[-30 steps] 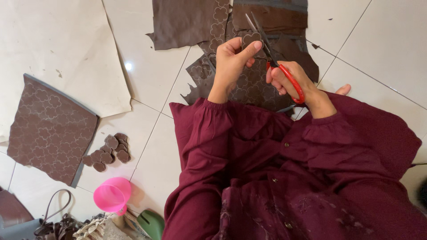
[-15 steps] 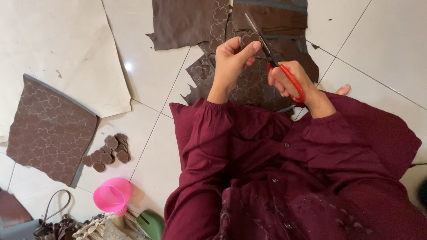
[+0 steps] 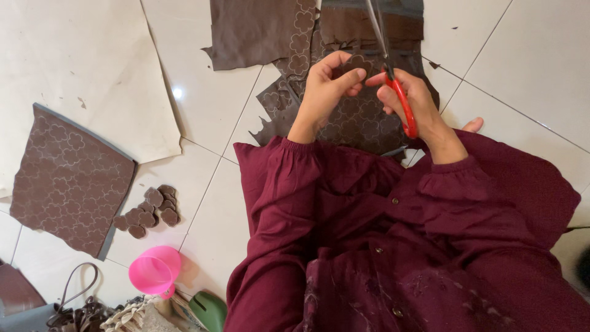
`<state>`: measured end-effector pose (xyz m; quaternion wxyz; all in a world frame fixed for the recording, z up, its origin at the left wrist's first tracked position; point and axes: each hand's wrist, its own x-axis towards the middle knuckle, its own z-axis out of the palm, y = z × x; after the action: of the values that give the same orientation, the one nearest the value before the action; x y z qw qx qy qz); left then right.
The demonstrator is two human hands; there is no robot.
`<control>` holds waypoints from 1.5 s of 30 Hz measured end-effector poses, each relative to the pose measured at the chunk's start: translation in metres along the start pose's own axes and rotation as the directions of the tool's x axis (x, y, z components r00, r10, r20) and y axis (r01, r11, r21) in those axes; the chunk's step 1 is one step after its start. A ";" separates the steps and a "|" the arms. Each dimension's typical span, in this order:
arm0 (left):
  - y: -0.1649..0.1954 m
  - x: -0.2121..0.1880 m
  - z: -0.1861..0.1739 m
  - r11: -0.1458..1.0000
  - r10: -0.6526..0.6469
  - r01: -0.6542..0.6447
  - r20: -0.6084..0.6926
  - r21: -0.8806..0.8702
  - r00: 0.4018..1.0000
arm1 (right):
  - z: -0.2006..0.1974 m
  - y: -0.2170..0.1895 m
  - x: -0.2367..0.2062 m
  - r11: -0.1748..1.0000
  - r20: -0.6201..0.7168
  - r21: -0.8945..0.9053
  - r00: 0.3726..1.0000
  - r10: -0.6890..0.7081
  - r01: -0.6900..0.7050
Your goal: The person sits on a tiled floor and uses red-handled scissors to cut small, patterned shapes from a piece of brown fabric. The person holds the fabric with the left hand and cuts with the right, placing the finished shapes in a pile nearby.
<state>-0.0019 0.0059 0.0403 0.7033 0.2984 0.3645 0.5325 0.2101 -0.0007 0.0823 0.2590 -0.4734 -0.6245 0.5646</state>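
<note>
Over the tiled floor (image 3: 209, 110), I see my right hand (image 3: 409, 101) gripping red scissors (image 3: 396, 92), my left hand (image 3: 326, 86) pinching brown fabric (image 3: 362, 117); those fingertips (image 3: 353, 75) sit near the blades, risking a nick.

Pink cup (image 3: 155, 270), cut brown pieces (image 3: 147, 212)

Scissors (image 3: 388, 58): blade tips run off the top edge, red handle loops mostly buried in the right hand (image 3: 410, 98). Brown patterned sheet (image 3: 362, 117) partly covered by both hands, its top cut by the frame. Left hand (image 3: 324, 86) hides whatever its fingers pinch. Grey bag (image 3: 27, 307) at the floor's bottom-left corner is cropped. Green item (image 3: 209, 310) is half out of frame, can't identify.
</note>
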 end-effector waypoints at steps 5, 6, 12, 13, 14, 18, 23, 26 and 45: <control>0.005 0.000 -0.006 0.997 0.051 -0.049 -0.024 0.067 0.998 | -0.004 -0.004 0.000 0.987 0.106 -0.130 0.988 0.110 -0.096; 0.006 -0.001 -0.007 0.995 0.074 -0.074 -0.007 0.069 0.997 | -0.005 -0.005 0.000 0.986 0.133 -0.145 0.985 0.107 -0.087; 0.011 -0.001 -0.009 0.985 0.056 -0.047 -0.047 0.166 0.997 | -0.004 -0.007 0.000 0.984 0.204 -0.169 0.975 0.085 -0.050; 0.011 -0.001 -0.009 0.985 0.056 -0.046 -0.054 0.165 0.997 | -0.004 -0.007 0.001 0.985 0.211 -0.168 0.974 0.079 -0.044; 0.011 0.000 -0.009 0.986 0.054 -0.043 -0.061 0.164 0.997 | -0.004 -0.007 0.000 0.985 0.219 -0.167 0.973 0.075 -0.038; 0.011 -0.001 -0.008 0.982 0.057 -0.040 -0.088 0.182 0.994 | -0.005 -0.003 0.001 0.991 0.252 -0.132 0.967 0.041 -0.008; 0.011 -0.001 -0.006 0.985 0.059 -0.047 -0.070 0.164 0.996 | -0.003 0.002 0.003 0.997 0.239 -0.060 0.969 0.058 -0.045; 0.011 -0.002 -0.006 0.988 0.050 -0.040 -0.061 0.151 0.997 | -0.003 0.001 0.002 0.999 0.241 -0.029 0.969 0.049 -0.043; -0.003 0.003 -0.005 0.988 0.117 -0.105 -0.100 0.114 0.988 | 0.002 0.006 0.000 0.994 0.182 0.028 0.978 0.100 -0.107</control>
<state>-0.0044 0.0079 0.0349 0.6348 0.3270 0.4126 0.5655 0.2104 -0.0017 0.0765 0.1804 -0.4473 -0.6094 0.6294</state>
